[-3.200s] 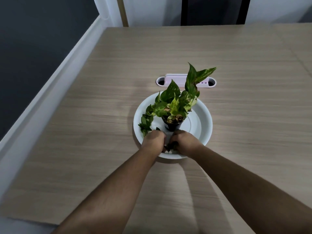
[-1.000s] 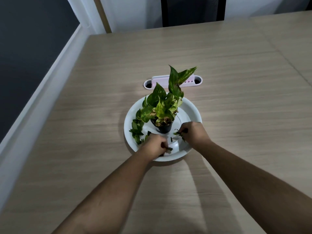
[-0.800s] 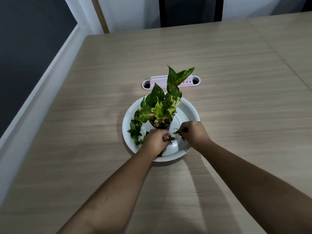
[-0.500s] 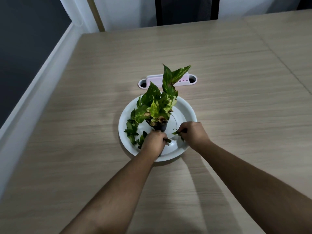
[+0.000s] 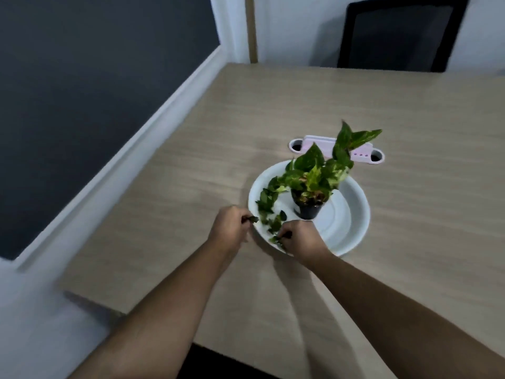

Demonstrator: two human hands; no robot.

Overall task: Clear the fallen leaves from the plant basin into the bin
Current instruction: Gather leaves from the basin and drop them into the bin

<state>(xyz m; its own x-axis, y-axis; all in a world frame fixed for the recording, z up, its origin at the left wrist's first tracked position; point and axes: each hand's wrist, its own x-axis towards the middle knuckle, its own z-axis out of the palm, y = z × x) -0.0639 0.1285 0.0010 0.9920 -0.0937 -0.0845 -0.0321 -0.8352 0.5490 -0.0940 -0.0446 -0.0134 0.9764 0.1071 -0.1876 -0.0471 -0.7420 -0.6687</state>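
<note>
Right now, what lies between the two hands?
In the head view, the white basin's near-left rim and loose leaves lie between left hand and right hand.

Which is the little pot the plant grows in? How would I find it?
Look at the wooden table, then the round white basin on it. In the basin's middle stands the small pot, upright, with green and yellow leaves on top. It is the only dark thing in that white dish besides the loose leaves.

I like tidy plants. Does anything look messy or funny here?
Yes. Loose leaves lie scattered on the left of the white basin, beside the potted plant, instead of on it.
</note>
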